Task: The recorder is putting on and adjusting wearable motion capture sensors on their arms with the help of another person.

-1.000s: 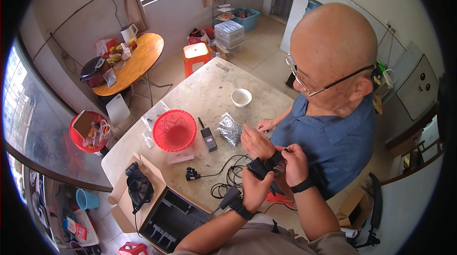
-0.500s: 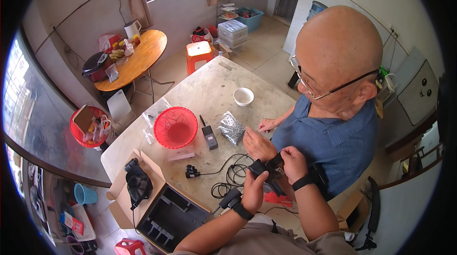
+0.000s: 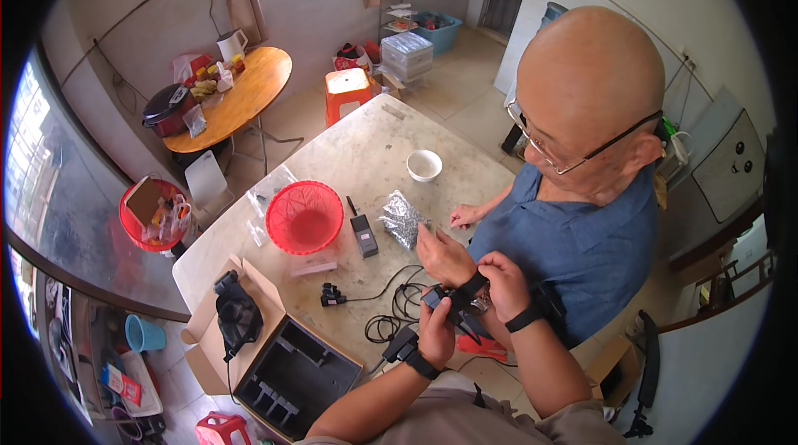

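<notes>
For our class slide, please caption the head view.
Left hand holds a black device, right hand a strap, at another person's wrist beside a table.

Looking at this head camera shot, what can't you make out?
All in the head view:
Black device: partly covered by the left hand.
Black strap: far side hidden by the other person's wrist.
Silvery bag: contents too small to identify.
Red stool: lower part cut off by the bottom edge.

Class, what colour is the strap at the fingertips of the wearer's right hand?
The strap by the right hand is black, seen best in the head view.
</notes>
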`<state>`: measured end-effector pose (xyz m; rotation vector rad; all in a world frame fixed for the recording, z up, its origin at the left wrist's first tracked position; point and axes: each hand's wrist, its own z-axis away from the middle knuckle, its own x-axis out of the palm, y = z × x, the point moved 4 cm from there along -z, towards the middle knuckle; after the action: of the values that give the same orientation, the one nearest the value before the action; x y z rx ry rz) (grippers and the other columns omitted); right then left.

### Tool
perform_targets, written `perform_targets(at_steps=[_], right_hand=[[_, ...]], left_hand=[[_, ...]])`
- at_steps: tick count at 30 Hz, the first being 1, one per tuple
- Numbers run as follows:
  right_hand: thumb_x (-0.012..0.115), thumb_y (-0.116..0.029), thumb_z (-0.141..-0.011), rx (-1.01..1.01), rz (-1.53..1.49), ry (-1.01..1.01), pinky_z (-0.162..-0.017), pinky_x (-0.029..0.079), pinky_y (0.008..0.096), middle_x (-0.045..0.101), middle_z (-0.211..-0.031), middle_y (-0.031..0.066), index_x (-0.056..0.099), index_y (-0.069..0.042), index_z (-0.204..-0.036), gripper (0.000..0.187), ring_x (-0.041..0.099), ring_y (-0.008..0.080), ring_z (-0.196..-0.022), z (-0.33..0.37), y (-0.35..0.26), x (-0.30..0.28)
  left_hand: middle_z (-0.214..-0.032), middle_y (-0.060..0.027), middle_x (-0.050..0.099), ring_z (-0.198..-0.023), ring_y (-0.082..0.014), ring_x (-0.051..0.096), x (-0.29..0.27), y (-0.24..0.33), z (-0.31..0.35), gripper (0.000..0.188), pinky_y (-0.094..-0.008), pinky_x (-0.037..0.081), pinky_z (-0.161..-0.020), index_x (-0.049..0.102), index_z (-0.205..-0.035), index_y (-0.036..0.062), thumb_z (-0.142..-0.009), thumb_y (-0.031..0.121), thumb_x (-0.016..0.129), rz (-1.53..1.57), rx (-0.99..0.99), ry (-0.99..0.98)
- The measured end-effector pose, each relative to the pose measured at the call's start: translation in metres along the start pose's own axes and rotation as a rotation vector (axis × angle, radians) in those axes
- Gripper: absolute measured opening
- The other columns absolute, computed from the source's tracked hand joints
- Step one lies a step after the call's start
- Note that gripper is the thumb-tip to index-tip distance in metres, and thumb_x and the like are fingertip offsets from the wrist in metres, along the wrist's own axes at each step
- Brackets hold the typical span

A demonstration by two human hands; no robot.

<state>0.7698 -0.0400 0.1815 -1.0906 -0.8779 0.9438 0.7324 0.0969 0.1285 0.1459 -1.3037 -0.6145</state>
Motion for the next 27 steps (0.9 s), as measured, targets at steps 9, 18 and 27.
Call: perform_targets(at_steps=[9, 18, 27], right_hand=[[0.057, -0.005, -0.082, 0.060, 0.216, -0.028, -0.055, 0.042, 0.0249, 0.059, -0.069, 0.0016, 0.062, 0.001, -0.075, 0.010, 0.052, 0.0076, -0.062, -0.001, 0.002, -0.008], [0.061, -0.008, -0.088, 0.006, 0.252, -0.088, -0.059, 0.045, 0.0246, 0.063, -0.074, 0.0039, 0.064, 0.003, -0.084, 0.012, 0.055, 0.0070, -0.067, 0.003, -0.001, -0.006], [0.070, -0.001, -0.079, -0.327, 0.401, -0.081, -0.072, 0.051, 0.0283, 0.068, -0.091, 0.0081, 0.065, 0.003, -0.092, 0.014, 0.063, 0.0142, -0.078, 0.034, -0.027, -0.002]], left_hand=[[-0.109, -0.0062, 0.057, -0.101, -0.0173, 0.055, -0.005, -0.003, 0.016, 0.034, -0.0312, 0.042, -0.085, 0.047, -0.117, 0.0069, -0.088, 0.019, 0.059, -0.047, 0.053, -0.037], [-0.111, -0.0081, 0.053, -0.103, -0.0152, 0.054, -0.002, -0.004, 0.019, 0.031, -0.0303, 0.044, -0.090, 0.043, -0.118, 0.0036, -0.091, 0.012, 0.057, 0.001, 0.079, -0.075], [-0.114, -0.0081, 0.055, -0.104, -0.0143, 0.054, 0.004, 0.005, 0.017, 0.036, -0.0282, 0.043, -0.094, 0.045, -0.124, -0.0007, -0.094, 0.011, 0.059, -0.146, 0.131, 0.014]])
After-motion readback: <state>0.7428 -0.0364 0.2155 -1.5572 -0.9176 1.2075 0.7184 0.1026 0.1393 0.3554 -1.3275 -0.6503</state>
